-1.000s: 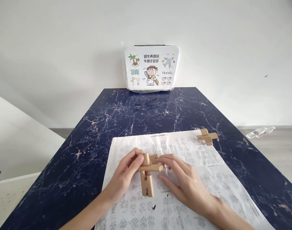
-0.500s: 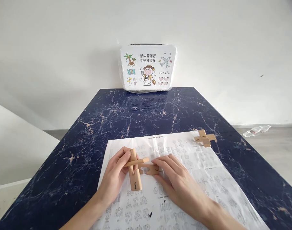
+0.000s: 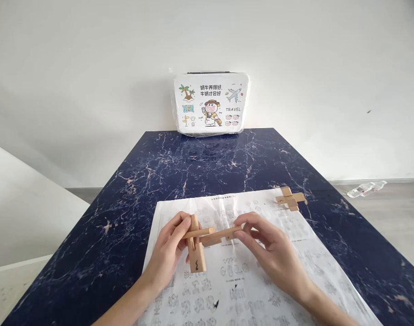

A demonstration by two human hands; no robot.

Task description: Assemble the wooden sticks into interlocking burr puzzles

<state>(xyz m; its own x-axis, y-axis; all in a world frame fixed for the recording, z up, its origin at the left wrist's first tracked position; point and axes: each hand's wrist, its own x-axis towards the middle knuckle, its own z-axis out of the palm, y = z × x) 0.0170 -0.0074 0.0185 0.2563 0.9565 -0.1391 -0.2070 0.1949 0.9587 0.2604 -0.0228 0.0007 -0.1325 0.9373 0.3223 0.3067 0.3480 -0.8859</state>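
Note:
My left hand [image 3: 171, 240] grips a pair of crossed wooden puzzle pieces, one of them a thick upright bar [image 3: 197, 259] with a dark mark near its lower end. A thinner wooden stick [image 3: 203, 232] crosses it near the top. Between finger and thumb, my right hand [image 3: 264, 235] pinches the right end of a notched wooden puzzle piece [image 3: 223, 236]. That piece's left end meets the upright bar; whether it sits inside the bar's slot I cannot tell. Both hands are just above a printed instruction sheet [image 3: 227, 267].
An assembled wooden cross puzzle [image 3: 290, 198] rests on the sheet's far right corner. A white cartoon-printed case [image 3: 212, 102] in clear plastic stands at the back of the blue marbled table [image 3: 180, 172], against the wall. Clear plastic packaging [image 3: 366, 189] lies beyond the right edge.
My right hand has tilted the notched piece edge-on and raised its outer end, moving from a flat-fingered hold to a fingertip pinch. The view has shifted slightly.

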